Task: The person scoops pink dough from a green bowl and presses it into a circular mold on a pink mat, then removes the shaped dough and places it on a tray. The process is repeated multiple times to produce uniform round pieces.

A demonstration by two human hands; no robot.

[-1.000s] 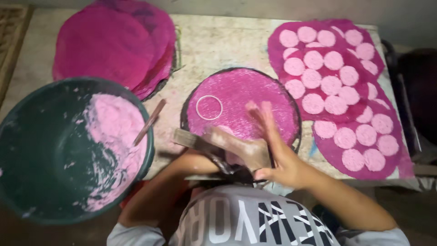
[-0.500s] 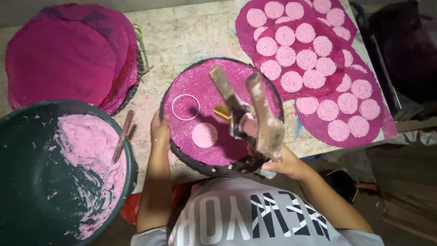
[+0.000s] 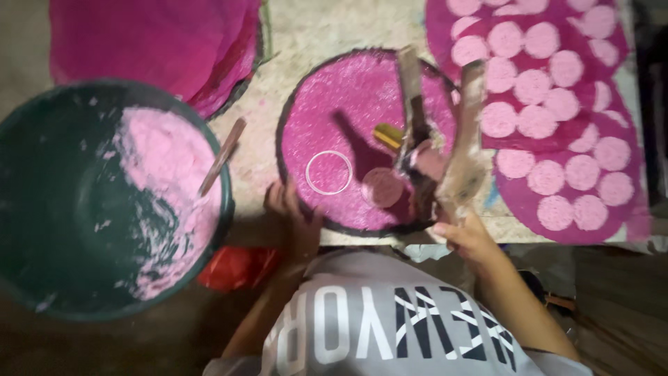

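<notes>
A round tray (image 3: 348,90) covered in magenta cloth lies in front of me. On it sit a white ring (image 3: 328,172), a pink disc (image 3: 382,186) and a small yellow piece (image 3: 387,134). My left hand (image 3: 296,216) grips the tray's near rim, just below the ring. My right hand (image 3: 467,238) holds the near end of a two-armed wooden tool (image 3: 445,139) smeared with pink paste. The tool's arms reach out over the tray's right side, beside the disc.
A large dark green basin (image 3: 62,209) of pink batter stands at the left, with a wooden stick (image 3: 221,154) leaning in it. A stack of magenta trays (image 3: 153,42) lies at the back left. Magenta cloths with several pink discs (image 3: 550,104) fill the right. Something red (image 3: 233,268) lies by my left arm.
A pink disc now lies on the tray beside the white ring. The wooden tool has swung up and to the right of the tray. My left hand has come onto the tray's rim.
</notes>
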